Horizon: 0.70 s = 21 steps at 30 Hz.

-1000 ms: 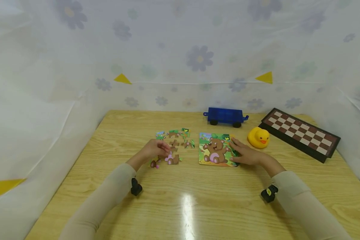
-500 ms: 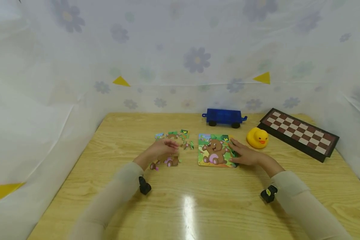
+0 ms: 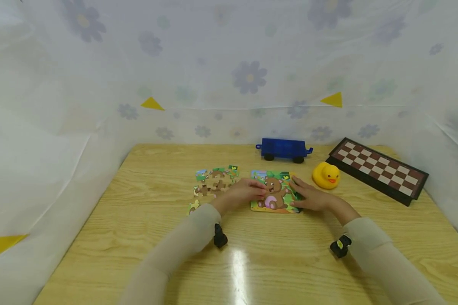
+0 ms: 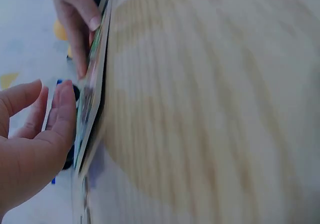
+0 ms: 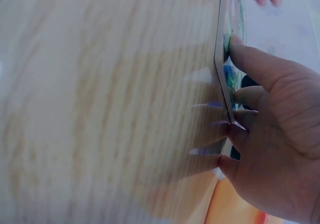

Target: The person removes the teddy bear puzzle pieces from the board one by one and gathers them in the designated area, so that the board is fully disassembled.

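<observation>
A square bear puzzle board (image 3: 272, 202) lies on the table with the bear picture facing up. My right hand (image 3: 316, 197) rests along its right side, fingers spread, the thumb (image 5: 252, 64) on the picture and the other fingertips at the edge and tabletop. Over the board's left part is my left hand (image 3: 246, 190), its fingers loosely bent. Nothing shows between the left thumb and fingers (image 4: 62, 116) in the left wrist view. Loose jigsaw pieces (image 3: 217, 173) lie left of the board, several partly hidden by the left hand and forearm.
Behind the board stands a blue toy wagon (image 3: 283, 149). A yellow rubber duck (image 3: 325, 176) sits just beyond the right hand. A folded checkered game board (image 3: 378, 167) lies angled at the back right. A flower-patterned white curtain (image 3: 198, 84) encloses the back and sides.
My left hand has travelled right, from above the loose pieces to over the left part of the puzzle board. The right hand has stayed in place on the board.
</observation>
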### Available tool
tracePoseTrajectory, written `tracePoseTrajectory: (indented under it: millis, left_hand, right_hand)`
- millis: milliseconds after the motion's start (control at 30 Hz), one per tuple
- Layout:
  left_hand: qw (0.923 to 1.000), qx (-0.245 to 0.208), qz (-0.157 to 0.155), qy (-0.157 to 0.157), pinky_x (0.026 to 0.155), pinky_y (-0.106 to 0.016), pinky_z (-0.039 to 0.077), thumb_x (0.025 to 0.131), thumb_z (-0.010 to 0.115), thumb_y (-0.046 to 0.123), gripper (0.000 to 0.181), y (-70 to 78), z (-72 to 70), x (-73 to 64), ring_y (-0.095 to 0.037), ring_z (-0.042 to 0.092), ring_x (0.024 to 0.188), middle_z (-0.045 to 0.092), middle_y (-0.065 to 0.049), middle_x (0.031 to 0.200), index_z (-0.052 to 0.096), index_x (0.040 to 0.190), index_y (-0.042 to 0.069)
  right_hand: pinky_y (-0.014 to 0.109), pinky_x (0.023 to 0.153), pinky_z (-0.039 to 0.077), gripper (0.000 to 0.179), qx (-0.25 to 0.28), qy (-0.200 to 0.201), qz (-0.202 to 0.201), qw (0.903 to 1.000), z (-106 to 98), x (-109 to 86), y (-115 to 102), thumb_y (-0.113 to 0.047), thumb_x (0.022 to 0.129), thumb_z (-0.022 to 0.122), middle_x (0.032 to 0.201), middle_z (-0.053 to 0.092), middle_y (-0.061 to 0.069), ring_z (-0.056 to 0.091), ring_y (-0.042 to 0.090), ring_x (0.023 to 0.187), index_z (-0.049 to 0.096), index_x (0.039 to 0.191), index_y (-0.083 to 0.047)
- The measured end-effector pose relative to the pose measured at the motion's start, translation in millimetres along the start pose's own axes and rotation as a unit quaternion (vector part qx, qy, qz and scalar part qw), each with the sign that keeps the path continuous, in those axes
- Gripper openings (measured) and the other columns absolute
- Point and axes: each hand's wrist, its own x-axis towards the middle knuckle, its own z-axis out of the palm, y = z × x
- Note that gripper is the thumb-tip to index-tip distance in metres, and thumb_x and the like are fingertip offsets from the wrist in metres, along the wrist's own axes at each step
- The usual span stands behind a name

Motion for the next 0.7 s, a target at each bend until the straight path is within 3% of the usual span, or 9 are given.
tracePoseTrajectory:
  millis: [233, 433, 700]
  left_hand:
    - [1.0, -0.003, -0.004, 0.005, 0.083, -0.028, 0.053, 0.093, 0.059, 0.005, 0.028, -3.8, 23.1, 12.2, -0.021, 0.065, 0.1, 0.066, -0.016, 0.11, 0.062, 0.12, -0.004]
    - [0.9983, 0.054, 0.002, -0.023, 0.061, -0.024, 0.05, 0.092, 0.062, 0.012, 0.029, -0.2, 31.3, 14.4, -0.013, 0.062, 0.072, 0.069, -0.012, 0.101, 0.064, 0.12, 0.004]
    - [0.9981, 0.049, -0.009, -0.036, 0.063, -0.024, 0.049, 0.092, 0.058, 0.001, 0.031, 0.9, 39.7, 15.8, -0.014, 0.059, 0.073, 0.067, -0.012, 0.108, 0.06, 0.122, -0.002]
  right_hand:
    - [0.064, 0.108, 0.007, 0.079, -0.004, 0.0, 0.011, 0.9999, -0.8, 0.8, 0.0, -0.035, 0.095, 0.056, 0.153, -0.005, 0.03, -0.002, 0.05, 0.137, 0.014, 0.148, 0.006]
    - [0.064, 0.108, 0.008, 0.079, -0.01, 0.0, 0.008, 0.9999, -2.5, 0.9, -0.2, -0.035, 0.095, 0.056, 0.153, -0.005, 0.03, -0.001, 0.05, 0.138, 0.014, 0.148, 0.006]
    - [0.064, 0.108, 0.009, 0.078, -0.017, -0.002, 0.004, 0.9998, -1.4, 1.9, 1.9, -0.034, 0.096, 0.056, 0.153, -0.005, 0.03, -0.001, 0.049, 0.138, 0.013, 0.148, 0.006]
